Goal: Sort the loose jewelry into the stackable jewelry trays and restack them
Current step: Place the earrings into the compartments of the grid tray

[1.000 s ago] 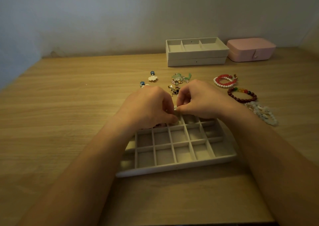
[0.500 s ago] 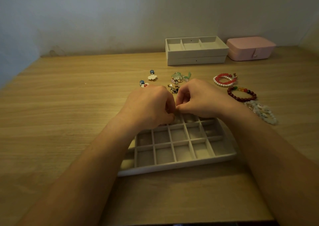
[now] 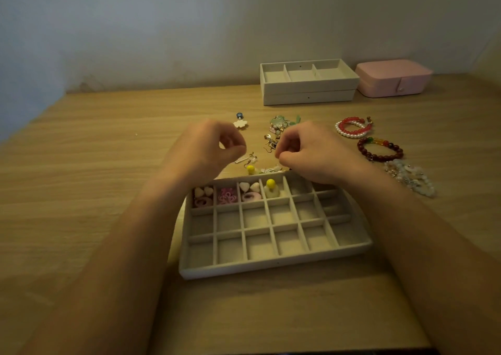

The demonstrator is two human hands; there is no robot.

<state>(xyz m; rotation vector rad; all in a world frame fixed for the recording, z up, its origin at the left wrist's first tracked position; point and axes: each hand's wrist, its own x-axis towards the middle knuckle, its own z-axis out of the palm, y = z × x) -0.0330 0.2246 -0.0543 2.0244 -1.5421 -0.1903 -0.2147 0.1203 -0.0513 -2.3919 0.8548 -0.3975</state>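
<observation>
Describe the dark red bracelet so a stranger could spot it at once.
Find the pink box at the back right of the table. In front of it, the dark red bracelet lies between the red-and-white bracelets and the pale beaded strand. Only it has green and orange beads.

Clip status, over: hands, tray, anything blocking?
Left hand pinches a clear earring; right hand curled, contents unseen. Grid tray: four back-row cells filled. Loose earrings lie behind it; nothing blocking.

A closed pink case (image 3: 393, 78) sits far back on the wooden table (image 3: 81, 165) near the wall (image 3: 162, 29).
</observation>
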